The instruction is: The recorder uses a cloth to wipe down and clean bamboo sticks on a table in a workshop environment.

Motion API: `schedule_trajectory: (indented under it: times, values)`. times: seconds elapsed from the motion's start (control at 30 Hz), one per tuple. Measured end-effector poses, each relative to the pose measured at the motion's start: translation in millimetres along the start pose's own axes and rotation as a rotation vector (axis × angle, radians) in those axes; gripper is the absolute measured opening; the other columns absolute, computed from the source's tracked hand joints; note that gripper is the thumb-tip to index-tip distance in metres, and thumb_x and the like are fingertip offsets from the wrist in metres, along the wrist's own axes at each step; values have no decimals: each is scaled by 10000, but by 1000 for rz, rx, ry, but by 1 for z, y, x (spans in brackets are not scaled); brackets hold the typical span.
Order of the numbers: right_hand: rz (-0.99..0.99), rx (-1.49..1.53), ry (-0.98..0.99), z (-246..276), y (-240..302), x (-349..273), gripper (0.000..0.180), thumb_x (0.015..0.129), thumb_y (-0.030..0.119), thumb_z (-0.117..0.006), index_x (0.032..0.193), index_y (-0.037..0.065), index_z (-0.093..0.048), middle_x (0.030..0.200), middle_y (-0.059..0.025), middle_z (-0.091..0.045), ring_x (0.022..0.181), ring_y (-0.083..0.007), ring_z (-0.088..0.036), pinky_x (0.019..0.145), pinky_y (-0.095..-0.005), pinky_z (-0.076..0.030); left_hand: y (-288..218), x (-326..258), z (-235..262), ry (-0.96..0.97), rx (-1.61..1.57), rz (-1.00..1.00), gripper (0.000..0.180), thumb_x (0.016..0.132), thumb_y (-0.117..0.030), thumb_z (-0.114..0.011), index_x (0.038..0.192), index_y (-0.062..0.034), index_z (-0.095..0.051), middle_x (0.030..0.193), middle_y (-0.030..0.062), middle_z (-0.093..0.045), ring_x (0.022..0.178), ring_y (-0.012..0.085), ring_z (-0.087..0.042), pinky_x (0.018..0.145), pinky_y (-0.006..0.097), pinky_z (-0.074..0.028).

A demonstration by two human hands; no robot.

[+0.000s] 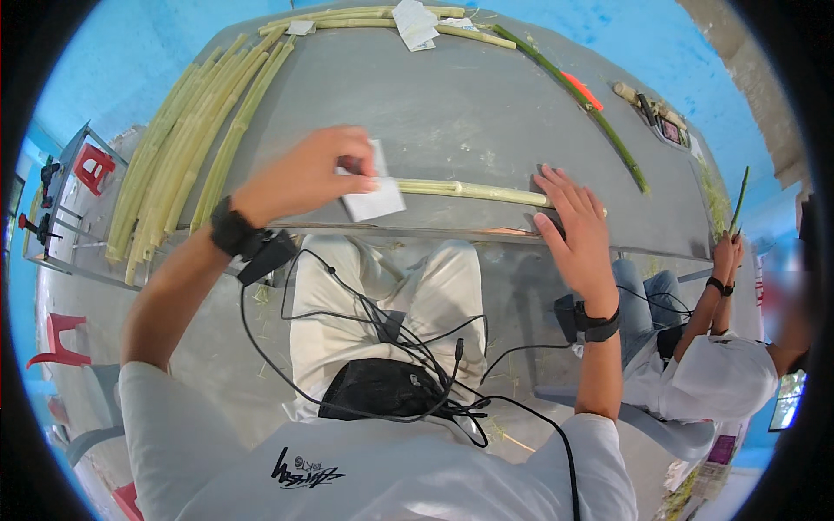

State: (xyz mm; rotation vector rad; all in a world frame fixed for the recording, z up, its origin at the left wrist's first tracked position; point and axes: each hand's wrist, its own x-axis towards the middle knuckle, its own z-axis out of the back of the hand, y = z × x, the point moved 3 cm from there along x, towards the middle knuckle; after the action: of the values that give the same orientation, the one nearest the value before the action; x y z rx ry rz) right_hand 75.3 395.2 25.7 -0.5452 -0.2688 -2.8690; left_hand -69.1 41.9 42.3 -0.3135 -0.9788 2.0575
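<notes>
Grey table (469, 95) fills the upper half of the frame, near edge running across the middle. Second person (717, 373) sits at the right rim, hands around a thin green stem (741, 198) that stands nearly upright. Upper left: heap of pale peeled stalks (187, 143), long axes slanting from lower left to upper right. Upper right: dark green stalk (591, 108), sloping down to the right.

The worked stalk (486, 192) lies at mid-frame on the table, just inside the near edge. Long axis almost level, left to right, dipping slightly rightward; right end points to the right side, showing just past the right hand (573, 217). Left end hidden from me by paper and fingers.

Right hand laid over the stalk near that end, fingers extended, slightly parted, thumb spread away; no closed grip. Left hand (334, 165) at the other side, somewhat blurred: fingers curled in, pinching folded white paper (378, 204) against the stalk.
</notes>
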Motion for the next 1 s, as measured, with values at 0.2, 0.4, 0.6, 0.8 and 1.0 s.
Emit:
schedule_trajectory:
  times: [0.2, 0.4, 0.6, 0.8, 1.0]
  values:
    - [-3, 18, -12, -4, 2, 3, 513, 1053, 342, -609, 1506, 101, -607, 1606, -100, -582, 1518, -322, -498, 1284, -546, -296, -29, 55, -61, -72, 198, -243, 106, 951, -122, -720, 935, -38, -657, 1013, 85, -614, 1061, 297, -599, 971, 420, -492]
    - [-23, 34, -49, -4, 3, 1, 512, 1035, 336, -641, 1484, 90, -621, 1587, -104, -600, 1507, -325, -512, 1286, -542, -296, -36, 13, -65, -198, 241, -261, 246, 939, -120, -750, 1172, -44, -722, 1196, 105, -645, 1216, 341, -569, 1042, 450, -481]
    - [-56, 91, -124, -6, 2, -1, 504, 1004, 342, -695, 1431, 76, -663, 1534, -112, -650, 1475, -334, -548, 1255, -517, -333, -28, -40, -50, -321, 287, -231, 368, 940, -130, -745, 1304, -73, -744, 1361, 105, -681, 1254, 346, -616, 1074, 460, -501]
    - [-139, 34, -145, -8, 2, 0, 492, 978, 336, -727, 1390, 69, -693, 1505, -113, -674, 1422, -332, -589, 1217, -475, -370, -25, -38, -60, -467, 308, -161, 332, 889, -118, -792, 1216, -77, -750, 1318, 93, -706, 1192, 360, -655, 1008, 457, -534]
    - [-155, 60, -184, -11, 9, 6, 465, 943, 310, -769, 1341, 75, -726, 1469, -108, -702, 1399, -324, -605, 1199, -457, -388, -24, -44, -52, -609, 379, -147, 326, 871, -100, -799, 1190, -68, -737, 1302, 97, -701, 1206, 362, -648, 999, 460, -531]
